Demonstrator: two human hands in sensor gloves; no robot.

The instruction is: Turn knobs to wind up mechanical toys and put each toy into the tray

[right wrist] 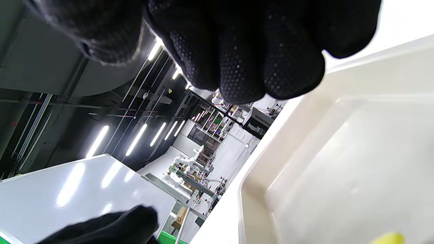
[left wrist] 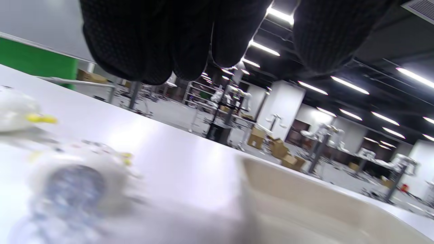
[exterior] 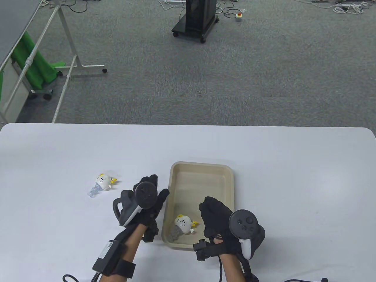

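Observation:
A beige tray point(exterior: 202, 166) sits at the table's near middle. One white wind-up toy point(exterior: 183, 223) with yellow bits lies in its near-left corner, its grey base blurred. A second white toy point(exterior: 103, 182) lies on its side on the table, left of the tray. My left hand point(exterior: 151, 191) hovers between that toy and the tray, fingers straight, holding nothing. My right hand point(exterior: 213, 213) hangs over the tray's near right part, just right of the toy inside, fingers loosely curled and empty. The left wrist view shows the table toy point(left wrist: 15, 110) and the tray wall point(left wrist: 305, 193). The right wrist view shows the tray floor point(right wrist: 339, 152).
The white table's far edge point(exterior: 188, 125) runs across the middle of the view, with grey carpet beyond. A black wheeled stand point(exterior: 196, 20) and a white frame with green cloth point(exterior: 35, 64) stand on the floor. Bare tabletop spreads right of the tray.

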